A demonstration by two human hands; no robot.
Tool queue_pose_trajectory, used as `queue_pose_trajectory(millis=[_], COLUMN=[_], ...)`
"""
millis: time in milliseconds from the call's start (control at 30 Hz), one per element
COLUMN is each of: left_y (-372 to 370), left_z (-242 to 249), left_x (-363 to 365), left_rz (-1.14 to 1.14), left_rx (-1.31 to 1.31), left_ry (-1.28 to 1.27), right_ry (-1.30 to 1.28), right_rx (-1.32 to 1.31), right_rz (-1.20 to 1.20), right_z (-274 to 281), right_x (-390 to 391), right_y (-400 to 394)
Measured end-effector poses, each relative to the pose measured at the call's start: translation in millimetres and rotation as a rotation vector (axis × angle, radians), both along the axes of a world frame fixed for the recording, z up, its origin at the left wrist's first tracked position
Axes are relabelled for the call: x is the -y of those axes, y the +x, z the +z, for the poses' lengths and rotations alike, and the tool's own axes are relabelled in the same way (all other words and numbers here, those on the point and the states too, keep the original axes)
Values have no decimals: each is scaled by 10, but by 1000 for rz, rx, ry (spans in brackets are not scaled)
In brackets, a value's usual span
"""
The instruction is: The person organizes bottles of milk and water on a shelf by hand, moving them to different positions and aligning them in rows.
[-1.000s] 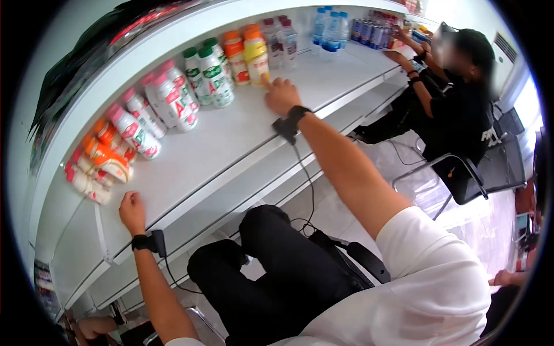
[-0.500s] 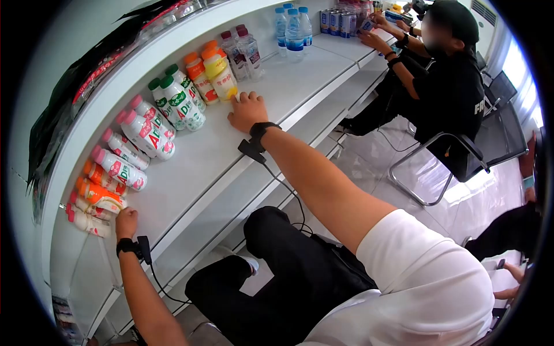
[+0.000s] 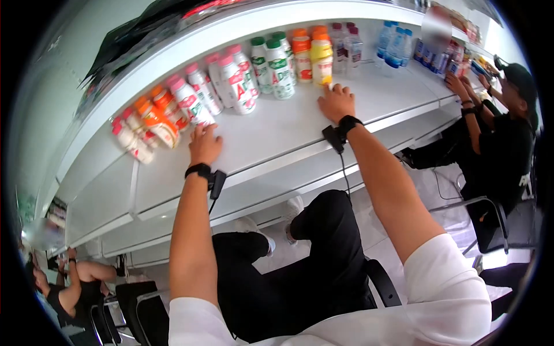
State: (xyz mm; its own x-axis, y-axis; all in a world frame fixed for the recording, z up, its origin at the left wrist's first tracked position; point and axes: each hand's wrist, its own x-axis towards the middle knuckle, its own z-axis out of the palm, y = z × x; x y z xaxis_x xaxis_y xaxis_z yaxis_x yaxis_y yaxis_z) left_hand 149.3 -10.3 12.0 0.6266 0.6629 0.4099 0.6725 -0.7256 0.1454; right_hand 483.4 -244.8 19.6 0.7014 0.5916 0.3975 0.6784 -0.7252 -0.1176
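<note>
My left hand (image 3: 205, 145) is open on the white shelf (image 3: 283, 130), its fingertips at the base of a pink-capped white bottle (image 3: 189, 102). Left of that bottle stand orange-capped bottles (image 3: 157, 122) and red-capped cream bottles (image 3: 131, 141). My right hand (image 3: 337, 104) rests open, fingers bent and apart, just in front of a yellow bottle with an orange cap (image 3: 321, 57). Between my hands, toward the back, are more pink-capped bottles (image 3: 236, 86) and green-capped white bottles (image 3: 279, 72). Neither hand holds a bottle.
Clear bottles with dark caps (image 3: 353, 49) and blue-capped water bottles (image 3: 396, 47) stand further right. Blue cans (image 3: 440, 62) are near a seated person in black (image 3: 502, 138). Another person (image 3: 72, 288) sits at lower left. A lower shelf (image 3: 271, 179) runs beneath.
The view has swung left. My left hand has moved from the orange bottle to the pink-capped one, and its fingers have spread. My right hand stays by the yellow bottle.
</note>
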Motion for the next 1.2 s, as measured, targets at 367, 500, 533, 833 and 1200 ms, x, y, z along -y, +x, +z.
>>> queue_pose_trajectory(millis=[367,500,533,833,1200], left_y=[10,-75,-70,-29,-188], left_z=[153,195,248,408,396], left_x=[-160,-3,51,-185,-31], left_rz=[77,58,85,-34,-68], left_rx=[47,48,42,39,225], left_ry=[-191,-201,-176,-33,-288], right_ry=[-60,-24,-8,-31,7], right_rx=[-31,6,17,1,25], right_rz=[8,26,23,12,22], right_z=[41,-17,-39,-17,-9], right_x=[1,12,1,1,-9], right_y=[13,18,33,33,45])
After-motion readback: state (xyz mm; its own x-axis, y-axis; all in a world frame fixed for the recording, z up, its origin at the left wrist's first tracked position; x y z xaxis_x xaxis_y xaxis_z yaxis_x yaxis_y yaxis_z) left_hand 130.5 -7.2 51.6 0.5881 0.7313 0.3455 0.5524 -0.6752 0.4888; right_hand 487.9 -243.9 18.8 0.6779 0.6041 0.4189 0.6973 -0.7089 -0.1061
